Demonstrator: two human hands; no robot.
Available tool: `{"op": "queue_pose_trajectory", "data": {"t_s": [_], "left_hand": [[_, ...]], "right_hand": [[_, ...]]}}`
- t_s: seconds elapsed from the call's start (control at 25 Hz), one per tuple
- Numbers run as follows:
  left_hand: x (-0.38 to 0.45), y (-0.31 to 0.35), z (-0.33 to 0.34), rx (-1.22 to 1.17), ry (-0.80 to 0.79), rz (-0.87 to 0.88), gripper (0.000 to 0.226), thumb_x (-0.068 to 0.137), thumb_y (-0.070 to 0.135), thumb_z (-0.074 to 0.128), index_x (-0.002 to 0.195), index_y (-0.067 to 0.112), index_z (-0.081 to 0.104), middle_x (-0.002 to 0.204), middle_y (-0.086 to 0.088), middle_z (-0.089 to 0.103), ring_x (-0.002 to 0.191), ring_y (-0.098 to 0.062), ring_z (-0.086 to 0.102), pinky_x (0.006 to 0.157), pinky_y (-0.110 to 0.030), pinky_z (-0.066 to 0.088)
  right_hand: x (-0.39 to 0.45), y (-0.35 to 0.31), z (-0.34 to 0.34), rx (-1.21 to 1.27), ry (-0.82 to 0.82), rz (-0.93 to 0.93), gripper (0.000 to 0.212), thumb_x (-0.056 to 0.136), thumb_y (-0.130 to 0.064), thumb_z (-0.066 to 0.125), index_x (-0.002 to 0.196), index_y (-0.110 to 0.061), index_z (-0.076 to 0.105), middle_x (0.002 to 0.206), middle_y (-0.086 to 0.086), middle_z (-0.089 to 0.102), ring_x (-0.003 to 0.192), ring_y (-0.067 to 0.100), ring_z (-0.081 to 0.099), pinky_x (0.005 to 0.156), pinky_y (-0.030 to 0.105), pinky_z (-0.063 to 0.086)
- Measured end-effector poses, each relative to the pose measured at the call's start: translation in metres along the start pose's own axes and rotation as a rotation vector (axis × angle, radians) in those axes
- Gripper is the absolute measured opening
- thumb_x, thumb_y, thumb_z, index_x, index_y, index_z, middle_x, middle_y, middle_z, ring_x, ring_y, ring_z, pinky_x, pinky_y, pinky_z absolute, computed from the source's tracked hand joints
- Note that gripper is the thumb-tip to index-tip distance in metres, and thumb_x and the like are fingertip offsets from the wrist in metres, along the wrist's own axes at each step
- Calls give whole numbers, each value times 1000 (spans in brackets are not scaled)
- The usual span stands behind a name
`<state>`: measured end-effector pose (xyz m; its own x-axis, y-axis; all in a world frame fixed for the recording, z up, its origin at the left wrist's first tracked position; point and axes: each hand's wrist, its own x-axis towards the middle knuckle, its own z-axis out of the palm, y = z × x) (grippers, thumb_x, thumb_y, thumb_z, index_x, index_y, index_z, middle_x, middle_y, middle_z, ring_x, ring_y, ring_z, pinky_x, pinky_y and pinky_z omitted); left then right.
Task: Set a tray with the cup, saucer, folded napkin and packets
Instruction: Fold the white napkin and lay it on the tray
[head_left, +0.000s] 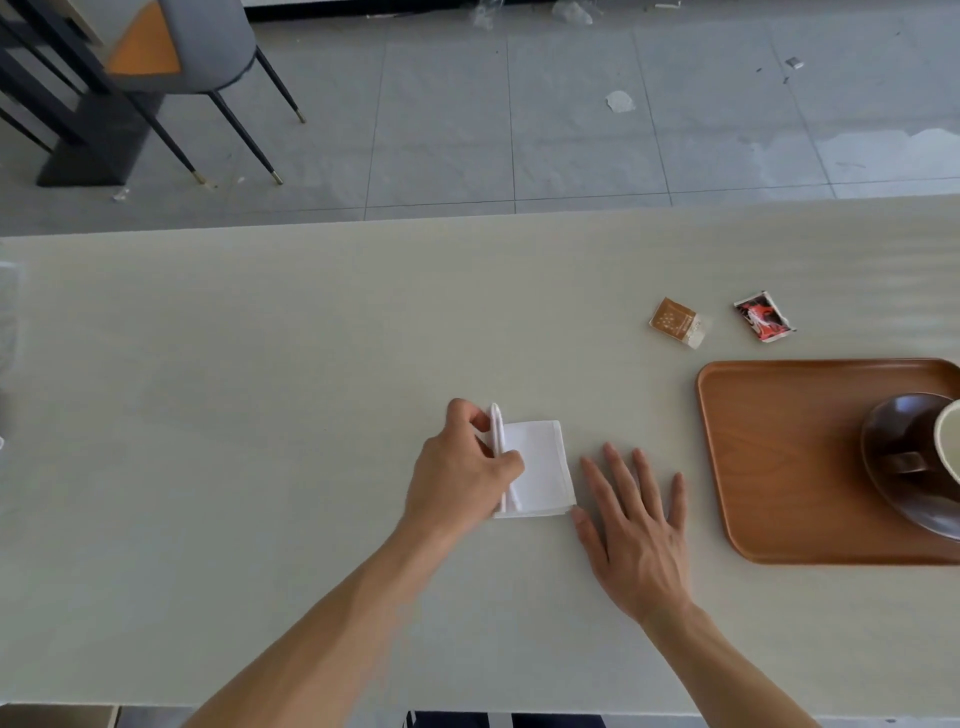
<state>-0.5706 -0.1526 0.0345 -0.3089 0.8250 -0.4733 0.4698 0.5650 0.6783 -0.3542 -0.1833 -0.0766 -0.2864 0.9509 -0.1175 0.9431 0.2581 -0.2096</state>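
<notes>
Left hand (462, 467) pinches the raised left flap of the white napkin (540, 467) mid-bench (260, 364) — right hand (636, 525) lies flat just right of it, fingers (618, 467) spread, thumb at the napkin's near right corner. Wooden tray (779, 457) at right holds dark saucer (904, 499) with cup (948, 441) on it — brown packet (678, 322) and red packet (763, 317) lie on the bench just beyond the tray.

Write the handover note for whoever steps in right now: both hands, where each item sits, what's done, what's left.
Left hand: fingers pinch the raised left edge of the white napkin, mid-fold on the table.
Right hand: open, flat on the table, right of the napkin.
Done: saucer and cup sit on the wooden tray.
Left: finish folding and move the napkin onto the tray, then the brown packet and red packet, both on the table beyond the tray.
</notes>
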Motion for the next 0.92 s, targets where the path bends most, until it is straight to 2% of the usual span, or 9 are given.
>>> {"op": "queue_pose_trajectory", "data": {"t_s": [0.2,0.44,0.56,0.64,0.68,0.76,0.8,0.84,0.92], "left_hand": [[1,16,62,289,33,18,32,80,27,59,101,25,35,88,-1,65,83,-31,64,61,-33,44],[14,14,86,280,19,-12,34,83,28,59,107,20,37,93,-9,68,87,-33,65,64,-35,47],[17,11,86,181,-88,-21,45,85,33,63,120,18,39,100,-7,68,91,-29,66,78,-40,55],[17,9,81,49,-198,-50,52,86,28,62,131,17,37,105,-9,66,94,-29,66,83,-44,57],[17,8,75,-55,-271,-81,54,87,23,61,134,17,36,103,-9,65,92,-27,67,82,-44,58],[15,3,55,-274,-398,-119,51,89,18,58,136,22,42,96,-6,64,79,-19,69,68,-37,61],[14,-3,44,-311,-390,-85,45,89,18,56,133,25,48,96,-5,65,73,-16,69,61,-34,60],[14,-10,34,-290,-299,-18,38,90,19,54,127,27,55,94,-3,66,68,-14,68,57,-35,58],[15,-27,21,-96,37,124,26,92,20,51,114,28,63,93,4,68,72,-12,65,64,-36,57]], "right_hand": [[0,2,-1,4,6,-10,54,97,-47,33,149,-34,36,157,4,35,148,32,23,115,66,13],[1,7,4,4,13,-18,55,97,-49,35,150,-38,31,159,3,32,149,32,20,116,65,11],[2,8,5,10,25,-25,56,96,-49,37,150,-38,29,159,3,32,149,32,20,116,64,10],[2,6,2,14,16,-27,55,95,-47,38,149,-38,31,158,3,33,148,32,22,116,64,10],[1,4,0,26,17,-28,54,95,-45,38,149,-37,34,158,2,34,148,32,22,117,63,10],[1,3,-5,106,53,10,52,95,-39,36,147,-32,41,156,1,38,147,29,26,117,61,12],[3,2,-10,180,97,52,52,94,-35,36,145,-28,45,152,0,44,145,28,32,116,60,17],[7,-2,-16,264,165,91,51,93,-30,37,142,-23,49,147,2,51,141,28,38,114,59,23],[19,-17,-29,391,321,72,47,91,-17,42,137,-16,54,138,4,58,134,30,46,110,53,34]]}}
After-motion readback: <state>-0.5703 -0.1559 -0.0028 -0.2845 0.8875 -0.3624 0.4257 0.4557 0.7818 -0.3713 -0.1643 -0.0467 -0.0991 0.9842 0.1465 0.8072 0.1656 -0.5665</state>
